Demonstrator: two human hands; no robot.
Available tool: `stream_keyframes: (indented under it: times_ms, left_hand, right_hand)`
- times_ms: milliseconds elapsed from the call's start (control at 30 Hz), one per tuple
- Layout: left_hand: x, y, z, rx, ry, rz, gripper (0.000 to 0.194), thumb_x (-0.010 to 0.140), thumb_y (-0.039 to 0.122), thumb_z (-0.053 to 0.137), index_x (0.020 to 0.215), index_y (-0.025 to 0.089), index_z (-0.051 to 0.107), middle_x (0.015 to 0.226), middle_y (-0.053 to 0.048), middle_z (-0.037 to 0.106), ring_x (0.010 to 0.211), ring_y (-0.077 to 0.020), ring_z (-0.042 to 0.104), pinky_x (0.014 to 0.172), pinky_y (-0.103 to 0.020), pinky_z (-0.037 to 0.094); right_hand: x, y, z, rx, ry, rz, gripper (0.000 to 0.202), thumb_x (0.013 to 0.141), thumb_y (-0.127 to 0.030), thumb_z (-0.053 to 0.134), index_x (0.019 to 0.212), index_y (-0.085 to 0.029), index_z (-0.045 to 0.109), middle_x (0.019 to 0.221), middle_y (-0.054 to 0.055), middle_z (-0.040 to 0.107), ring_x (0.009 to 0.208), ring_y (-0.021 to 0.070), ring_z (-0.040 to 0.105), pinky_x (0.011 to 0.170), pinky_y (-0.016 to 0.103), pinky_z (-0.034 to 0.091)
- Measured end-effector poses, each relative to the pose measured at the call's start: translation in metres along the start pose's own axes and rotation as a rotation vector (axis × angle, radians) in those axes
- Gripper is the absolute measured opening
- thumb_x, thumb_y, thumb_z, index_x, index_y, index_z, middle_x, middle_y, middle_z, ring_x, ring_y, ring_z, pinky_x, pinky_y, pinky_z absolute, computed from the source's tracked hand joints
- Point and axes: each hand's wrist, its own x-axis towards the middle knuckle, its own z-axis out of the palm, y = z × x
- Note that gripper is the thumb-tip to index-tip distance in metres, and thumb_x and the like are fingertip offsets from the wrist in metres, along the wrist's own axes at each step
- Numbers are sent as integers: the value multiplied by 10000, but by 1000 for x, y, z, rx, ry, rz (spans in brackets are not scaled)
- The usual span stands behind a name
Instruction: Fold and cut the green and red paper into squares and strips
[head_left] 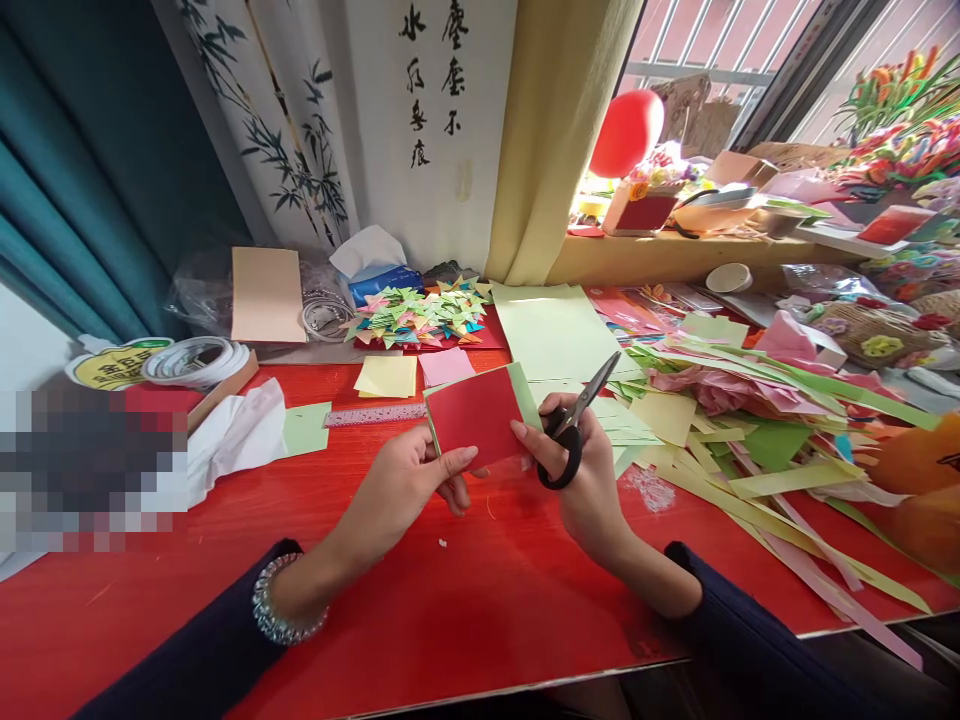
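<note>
A red square card (477, 415) lies over light green paper (527, 398), both held up above the red table. My left hand (420, 475) pinches their left edge, thumb on the red face. My right hand (585, 480) has its fingers in the black handles of the scissors (581, 405), whose blades point up and to the right. Its thumb and finger also touch the right side of the card and paper. Behind the card are a pink sheet (446, 366) and a stack of yellow squares (385, 376).
Folded paper stars (424, 314) are piled at the back. A ruler (375, 415) lies left of the card. Large pale green sheets (559, 330) lie behind it, and paper strips (795, 475) cover the right side. White tape rolls (195, 360) sit at the left.
</note>
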Motion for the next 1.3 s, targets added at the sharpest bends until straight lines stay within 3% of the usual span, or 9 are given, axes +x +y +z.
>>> stream_keyframes:
  times_ms: [267, 733, 867, 1000, 1167, 1300]
  left_hand:
    - [3, -1, -6, 12, -33, -26, 234, 765, 296, 581, 607, 180, 454, 475, 11, 625, 459, -105, 568, 535, -219, 433]
    - [6, 3, -12, -52, -187, -68, 135, 747, 261, 607, 674, 156, 563, 516, 11, 638, 460, -102, 576, 519, -209, 461]
    - [6, 5, -13, -48, -182, -88, 136, 722, 275, 641, 719, 147, 596, 545, -2, 649, 483, -113, 590, 513, -215, 477]
    - [8, 4, -14, -65, -147, -93, 205, 678, 301, 687, 810, 155, 633, 741, -37, 697, 659, -153, 646, 611, -238, 512]
    - [6, -1, -7, -265, -94, -84, 246, 696, 290, 669, 915, 179, 658, 923, -55, 694, 798, -185, 642, 702, -285, 525]
    - [3, -4, 0, -361, -76, -88, 226, 694, 240, 669, 907, 163, 670, 882, -53, 703, 781, -191, 644, 744, -324, 524]
  right_hand:
    - [5, -2, -7, -1, -80, 55, 281, 707, -242, 660, 904, -254, 461, 617, -83, 317, 465, 42, 356, 433, 168, 405]
    - [8, -1, -9, 51, -95, 98, 321, 667, -173, 669, 920, -260, 490, 608, -84, 322, 495, 49, 347, 428, 155, 405]
    - [7, 0, -10, 50, -94, 105, 334, 665, -184, 671, 937, -266, 496, 617, -81, 319, 498, 54, 350, 433, 173, 423]
    - [7, 0, -10, 60, -94, 113, 357, 664, -210, 677, 963, -264, 490, 632, -76, 358, 508, 62, 400, 443, 183, 424]
    - [5, 1, -7, 63, -130, 149, 369, 674, -264, 679, 978, -264, 470, 631, -75, 428, 512, 80, 466, 449, 192, 401]
    - [3, 2, -4, 24, -155, 171, 399, 662, -279, 685, 991, -265, 460, 617, -83, 426, 479, 80, 474, 433, 193, 382]
